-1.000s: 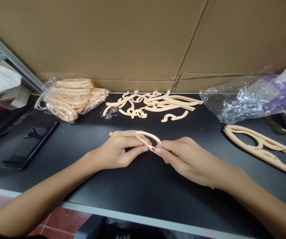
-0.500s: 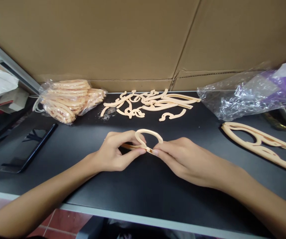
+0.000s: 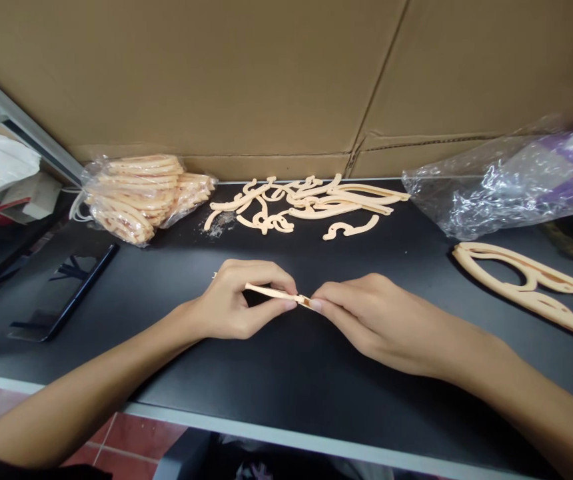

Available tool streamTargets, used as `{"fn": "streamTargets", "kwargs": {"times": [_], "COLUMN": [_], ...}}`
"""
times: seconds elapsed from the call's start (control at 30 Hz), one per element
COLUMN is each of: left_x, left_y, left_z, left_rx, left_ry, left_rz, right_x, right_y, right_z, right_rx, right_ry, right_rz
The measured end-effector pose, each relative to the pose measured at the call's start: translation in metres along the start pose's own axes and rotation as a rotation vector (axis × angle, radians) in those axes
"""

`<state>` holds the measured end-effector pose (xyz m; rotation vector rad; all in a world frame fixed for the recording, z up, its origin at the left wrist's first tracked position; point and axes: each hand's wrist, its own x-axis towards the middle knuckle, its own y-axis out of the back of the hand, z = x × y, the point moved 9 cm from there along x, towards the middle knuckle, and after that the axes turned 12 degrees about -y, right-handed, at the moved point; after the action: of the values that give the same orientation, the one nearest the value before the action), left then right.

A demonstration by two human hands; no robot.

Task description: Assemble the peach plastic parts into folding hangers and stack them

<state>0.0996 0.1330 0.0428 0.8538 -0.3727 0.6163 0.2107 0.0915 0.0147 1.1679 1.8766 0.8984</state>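
Both hands are closed on one cream plastic piece (image 3: 272,292), which is held above the counter (image 3: 276,387), in the middle before the person. The left hand (image 3: 234,300) pinches it between thumb and forefinger; the right hand (image 3: 366,313) pinches its other end in the same manner. The fingertips of the two hands do not meet: a narrow gap is between them, and there a small joint or slot of the piece is visible.

If the clock has its centre at this joint, the long axis of the piece runs from a little after nine o'clock to a little after three, almost across the body. The free end lies toward the left hand, and the right hand covers the other end, so I cannot tell how far it continues. Neither hand is nearer, because both touch the piece.

The loose cream parts (image 3: 316,212) lie at twelve o'clock, well apart from both hands, with one curved part (image 3: 354,231) at about one o'clock. The folded cream frame (image 3: 529,295) lies at three o'clock, on the side of the right hand. The bagged bundle (image 3: 136,187) is at ten o'clock.
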Motion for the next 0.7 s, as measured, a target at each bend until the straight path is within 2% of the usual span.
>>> {"fn": "streamTargets", "kwargs": {"times": [0.3, 0.7], "left_x": [0.0017, 0.0009], "left_y": [-0.0039, -0.0098], "left_z": [0.005, 0.0065], "left_rx": [-0.055, -0.136], "left_ry": [-0.04, -0.042], "left_rz": [-0.037, -0.093], "right_x": [-0.0034, -0.0007], "right_y": [-0.0029, -0.0087], "right_z": [-0.0036, -0.0001], "right_rx": [-0.074, -0.002], "right_ry": [0.014, 0.002], "right_rz": [-0.043, -0.121]}}
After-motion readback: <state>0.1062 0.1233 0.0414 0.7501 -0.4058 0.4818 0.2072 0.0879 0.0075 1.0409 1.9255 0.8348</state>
